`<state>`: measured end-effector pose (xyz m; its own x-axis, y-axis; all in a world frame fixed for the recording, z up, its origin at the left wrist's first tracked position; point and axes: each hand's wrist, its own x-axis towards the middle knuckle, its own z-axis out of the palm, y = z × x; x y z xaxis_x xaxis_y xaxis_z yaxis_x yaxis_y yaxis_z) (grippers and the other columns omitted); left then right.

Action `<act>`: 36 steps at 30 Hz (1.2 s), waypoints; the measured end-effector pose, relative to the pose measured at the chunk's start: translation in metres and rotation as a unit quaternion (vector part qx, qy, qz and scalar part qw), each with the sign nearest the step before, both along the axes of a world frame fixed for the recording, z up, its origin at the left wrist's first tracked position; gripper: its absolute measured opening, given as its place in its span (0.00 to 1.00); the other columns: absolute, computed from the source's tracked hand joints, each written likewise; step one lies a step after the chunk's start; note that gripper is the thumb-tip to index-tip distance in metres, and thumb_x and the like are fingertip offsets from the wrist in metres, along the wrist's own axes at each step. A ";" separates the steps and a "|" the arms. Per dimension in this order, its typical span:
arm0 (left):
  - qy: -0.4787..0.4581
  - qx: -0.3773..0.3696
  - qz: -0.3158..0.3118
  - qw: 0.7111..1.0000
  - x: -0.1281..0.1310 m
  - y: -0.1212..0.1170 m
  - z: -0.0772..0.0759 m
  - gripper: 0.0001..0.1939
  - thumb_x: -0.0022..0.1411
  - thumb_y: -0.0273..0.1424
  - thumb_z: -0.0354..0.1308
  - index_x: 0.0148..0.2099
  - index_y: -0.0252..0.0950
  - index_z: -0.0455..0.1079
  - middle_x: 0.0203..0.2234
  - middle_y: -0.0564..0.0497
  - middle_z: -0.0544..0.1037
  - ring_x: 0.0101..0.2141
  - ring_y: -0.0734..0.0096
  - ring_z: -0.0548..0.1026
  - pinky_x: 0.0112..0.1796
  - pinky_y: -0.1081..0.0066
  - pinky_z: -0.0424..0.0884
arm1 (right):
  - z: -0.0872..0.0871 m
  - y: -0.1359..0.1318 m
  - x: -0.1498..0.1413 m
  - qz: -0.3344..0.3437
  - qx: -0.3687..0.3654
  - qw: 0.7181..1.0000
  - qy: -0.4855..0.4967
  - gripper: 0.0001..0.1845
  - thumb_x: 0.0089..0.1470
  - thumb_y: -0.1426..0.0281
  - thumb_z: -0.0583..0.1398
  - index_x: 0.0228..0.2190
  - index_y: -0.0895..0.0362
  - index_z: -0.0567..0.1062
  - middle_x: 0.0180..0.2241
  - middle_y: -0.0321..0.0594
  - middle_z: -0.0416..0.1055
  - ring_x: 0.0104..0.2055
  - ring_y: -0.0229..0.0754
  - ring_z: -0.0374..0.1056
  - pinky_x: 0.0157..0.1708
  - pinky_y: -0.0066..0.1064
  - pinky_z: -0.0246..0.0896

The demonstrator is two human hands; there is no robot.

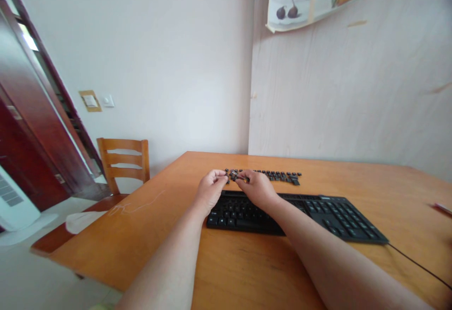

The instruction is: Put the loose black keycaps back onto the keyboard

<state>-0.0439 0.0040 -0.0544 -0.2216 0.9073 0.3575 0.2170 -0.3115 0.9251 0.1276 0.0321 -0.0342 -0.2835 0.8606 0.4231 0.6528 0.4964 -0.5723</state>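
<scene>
My left hand point(212, 188) is closed in a pinch above the back left edge of a black keyboard point(353, 220). A small dark piece, which looks like a keycap, shows at its fingertips. Opposite it, my right hand point(259, 188) is closed around a small tool with thin metal wires point(237, 174), like a keycap puller, its tips pointing toward the left hand. Just behind both hands, loose black keycaps point(282, 176) lie in rows on the table. My right hand and forearm cover part of the keyboard's middle.
The wooden table point(370, 183) meets the wall at the back. A black cable point(420, 265) runs from the keyboard to the right edge. A wooden chair point(123, 159) stands beyond the left side. A thin reddish object point(443, 208) lies at far right.
</scene>
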 end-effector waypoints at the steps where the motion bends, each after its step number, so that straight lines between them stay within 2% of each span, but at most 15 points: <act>1: 0.010 0.004 0.033 0.999 -0.004 0.003 -0.003 0.14 0.54 0.39 0.59 0.39 0.35 0.72 0.33 0.48 0.79 0.36 0.68 0.75 0.41 0.69 0.68 | 0.000 0.002 0.002 -0.014 -0.001 1.000 -0.004 0.10 0.52 0.62 0.59 0.33 0.53 0.78 0.28 0.39 0.76 0.32 0.43 0.70 0.31 0.28 0.54; 4: 0.009 0.003 0.116 0.993 -0.014 0.011 -0.013 0.13 0.54 0.40 0.56 0.34 0.35 0.72 0.30 0.48 0.79 0.35 0.66 0.75 0.39 0.68 0.68 | -0.001 0.008 0.009 -0.037 -0.009 0.999 -0.024 0.10 0.51 0.63 0.60 0.32 0.54 0.78 0.26 0.39 0.76 0.31 0.42 0.69 0.30 0.28 0.53; 8: -0.018 -0.019 0.160 0.987 -0.021 0.017 -0.022 0.13 0.55 0.40 0.53 0.31 0.36 0.70 0.28 0.47 0.79 0.33 0.64 0.76 0.36 0.68 0.68 | -0.003 0.014 0.012 -0.037 -0.018 0.997 -0.064 0.10 0.51 0.63 0.59 0.30 0.54 0.78 0.25 0.39 0.74 0.28 0.42 0.68 0.27 0.28 0.51; 14: -0.030 -0.037 0.148 0.988 -0.021 0.021 -0.030 0.15 0.57 0.43 0.53 0.31 0.37 0.70 0.27 0.47 0.78 0.32 0.64 0.76 0.34 0.69 0.68 | 0.000 0.021 0.003 -0.041 -0.034 0.989 -0.137 0.09 0.50 0.63 0.59 0.28 0.54 0.78 0.24 0.40 0.74 0.26 0.41 0.66 0.25 0.29 0.48; 21: -0.025 -0.048 0.146 0.988 -0.023 0.029 -0.038 0.16 0.57 0.44 0.52 0.31 0.37 0.70 0.28 0.46 0.79 0.31 0.64 0.75 0.33 0.68 0.67 | 0.000 0.034 -0.017 -0.047 -0.064 0.980 -0.180 0.08 0.48 0.65 0.60 0.28 0.52 0.80 0.28 0.41 0.76 0.31 0.43 0.68 0.26 0.29 0.50; 29: -0.023 -0.065 0.152 0.986 -0.021 0.031 -0.037 0.15 0.58 0.43 0.51 0.31 0.37 0.70 0.28 0.46 0.80 0.31 0.65 0.76 0.32 0.70 0.67 | -0.009 0.045 -0.031 -0.058 -0.087 0.973 -0.207 0.09 0.48 0.65 0.61 0.30 0.52 0.81 0.33 0.42 0.78 0.35 0.43 0.71 0.30 0.29 0.57; 36: -0.004 -0.079 0.154 0.985 -0.021 0.029 -0.037 0.15 0.58 0.43 0.52 0.31 0.37 0.71 0.29 0.46 0.80 0.30 0.66 0.76 0.31 0.71 0.65 | -0.009 0.048 -0.034 -0.066 -0.101 0.967 -0.223 0.10 0.50 0.64 0.60 0.32 0.51 0.81 0.35 0.41 0.78 0.38 0.44 0.71 0.33 0.30 0.59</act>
